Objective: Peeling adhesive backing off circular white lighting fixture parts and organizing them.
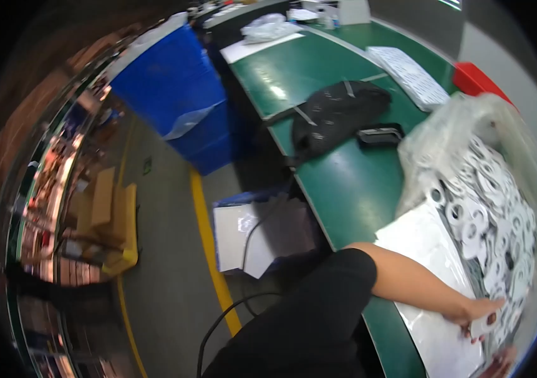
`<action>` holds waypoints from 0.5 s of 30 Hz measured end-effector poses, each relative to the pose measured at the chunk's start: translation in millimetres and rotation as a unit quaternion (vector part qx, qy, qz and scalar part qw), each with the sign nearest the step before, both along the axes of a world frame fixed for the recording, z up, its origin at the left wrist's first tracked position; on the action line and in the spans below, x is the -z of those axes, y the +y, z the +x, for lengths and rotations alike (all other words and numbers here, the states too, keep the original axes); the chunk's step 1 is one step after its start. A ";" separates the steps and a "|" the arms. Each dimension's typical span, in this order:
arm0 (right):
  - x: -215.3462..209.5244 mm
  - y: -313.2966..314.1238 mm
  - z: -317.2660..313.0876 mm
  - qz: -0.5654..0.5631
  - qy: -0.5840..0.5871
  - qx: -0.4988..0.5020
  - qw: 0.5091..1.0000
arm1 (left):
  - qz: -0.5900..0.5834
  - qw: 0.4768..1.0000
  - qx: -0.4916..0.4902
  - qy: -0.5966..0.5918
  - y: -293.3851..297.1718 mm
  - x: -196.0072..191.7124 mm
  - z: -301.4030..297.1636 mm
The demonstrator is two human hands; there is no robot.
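White flat rings (495, 208) lie heaped in a clear plastic bag (457, 120), so they stay together. Left hand (479, 315) pinches one ring at the heap's edge; right hand (500, 364) is mostly hidden, so I cannot tell its state.

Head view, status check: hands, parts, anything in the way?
Left hand pinching a white ring part. Right hand barely in frame, grip unclear. Clear bag of ring parts beside white sheet. Nothing blocking.

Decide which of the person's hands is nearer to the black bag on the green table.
Left. The left hand lies on the white sheets, well short of the black bag; the right hand sits farther off, at the lower edge.
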State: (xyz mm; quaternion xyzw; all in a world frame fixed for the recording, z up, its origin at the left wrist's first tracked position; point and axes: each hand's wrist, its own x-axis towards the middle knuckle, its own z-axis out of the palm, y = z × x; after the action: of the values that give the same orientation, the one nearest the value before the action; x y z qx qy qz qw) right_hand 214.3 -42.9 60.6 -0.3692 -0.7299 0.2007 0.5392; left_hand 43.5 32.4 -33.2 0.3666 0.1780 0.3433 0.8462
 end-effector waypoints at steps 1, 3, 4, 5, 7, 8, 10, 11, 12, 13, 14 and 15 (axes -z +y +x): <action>9.6 14.0 31.5 0.177 -0.300 0.124 0.929 | -0.014 1.000 0.006 -0.024 3.3 -1.6 11.5; 36.0 15.1 26.5 -0.135 0.031 0.102 0.985 | -0.030 0.998 0.027 -0.038 2.4 3.6 20.2; 35.8 16.0 9.4 -0.171 0.015 0.113 0.979 | -0.021 0.999 0.010 -0.036 0.3 8.1 8.1; 31.2 15.5 -11.3 -0.181 0.026 0.104 0.978 | -0.060 0.998 -0.005 -0.020 -2.6 8.9 -0.1; 29.2 22.7 -48.5 -0.198 0.062 0.080 0.975 | -0.112 0.993 0.030 -0.032 -3.7 2.1 -33.7; 28.3 26.5 -43.2 -0.183 0.019 0.037 0.982 | -0.112 0.993 -0.020 -0.006 -12.0 -8.3 -38.0; 26.6 26.2 -48.0 -0.188 0.088 0.018 0.978 | -0.095 0.995 -0.021 0.016 -17.6 -26.3 -48.5; 22.9 24.1 -43.9 -0.199 0.107 0.001 0.974 | -0.085 0.996 -0.001 0.001 -17.7 -28.9 -47.5; 16.5 21.3 -45.4 -0.209 0.126 0.003 0.970 | -0.065 0.998 0.015 -0.014 -17.9 -30.7 -48.5; 16.7 18.7 -42.6 -0.216 0.149 0.012 0.965 | -0.078 0.997 0.015 0.004 -18.9 -32.4 -44.4; 15.9 17.4 -41.7 -0.224 0.173 0.008 0.959 | -0.089 0.996 0.002 0.023 -21.2 -37.2 -44.5; 15.4 15.3 -37.7 -0.226 0.174 0.007 0.958 | -0.087 0.996 0.007 0.024 -21.7 -38.5 -43.2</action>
State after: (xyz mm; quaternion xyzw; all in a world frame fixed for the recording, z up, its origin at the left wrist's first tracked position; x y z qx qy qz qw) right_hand 176.5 -27.7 45.2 -0.4460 -0.5575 0.4173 0.5622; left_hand 0.3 10.7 5.3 0.3009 0.2245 0.3117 0.8729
